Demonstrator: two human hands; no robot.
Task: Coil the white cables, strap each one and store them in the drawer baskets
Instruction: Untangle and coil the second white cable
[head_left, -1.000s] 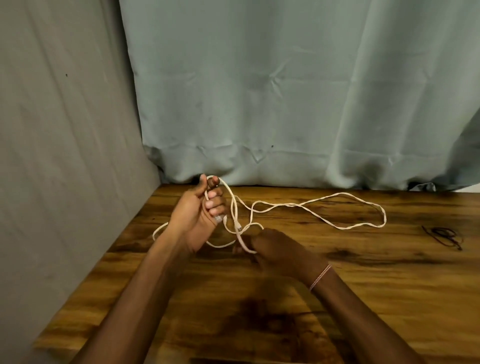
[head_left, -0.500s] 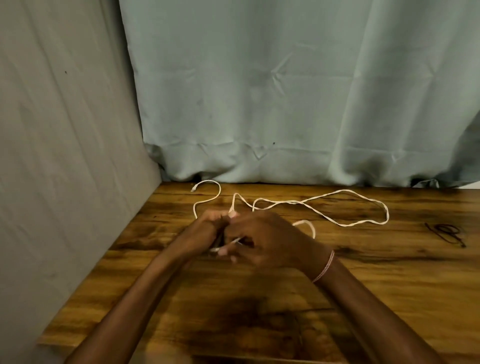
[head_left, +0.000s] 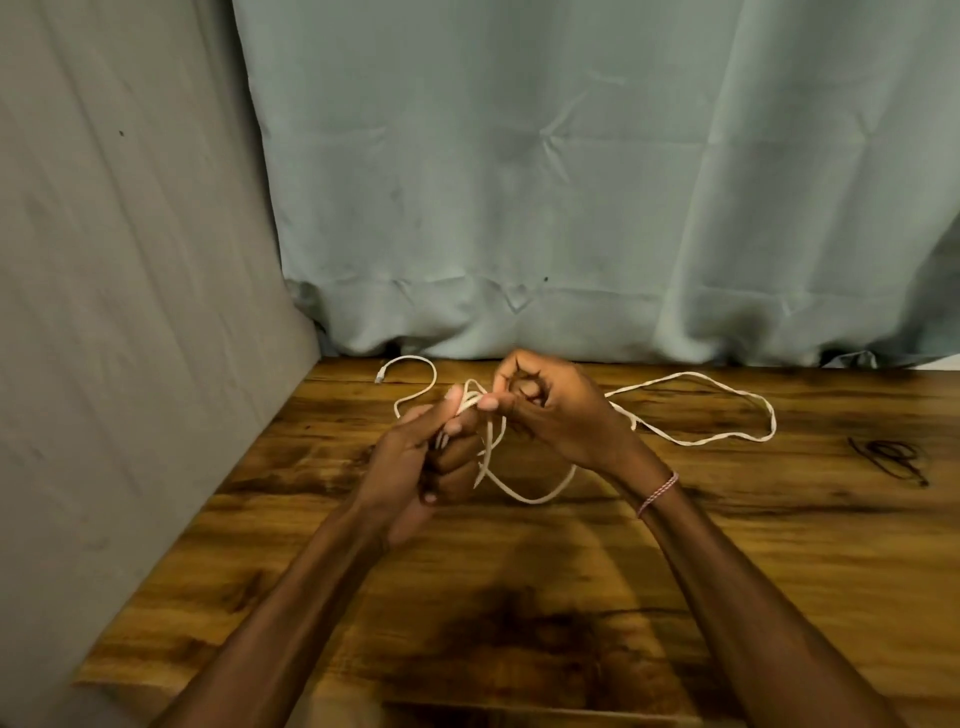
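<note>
A long white cable (head_left: 727, 439) lies on the wooden table (head_left: 571, 597). My left hand (head_left: 415, 462) is closed around a bunch of its strands, with a short loop hanging below. My right hand (head_left: 550, 410) pinches the cable just above the left hand's thumb. One plug end (head_left: 380, 378) rests on the table at the back left, and a wide loop trails off to the right. No drawer or basket is in view.
A small black strap or tie (head_left: 891, 457) lies on the table at the right. A grey-green curtain (head_left: 519, 182) hangs behind the table and a grey wall (head_left: 119, 312) closes off the left side.
Both hands have risen from the table and moved back toward the curtain. My right hand has lifted a strand up to the left hand's thumb, forming a hanging loop below.
</note>
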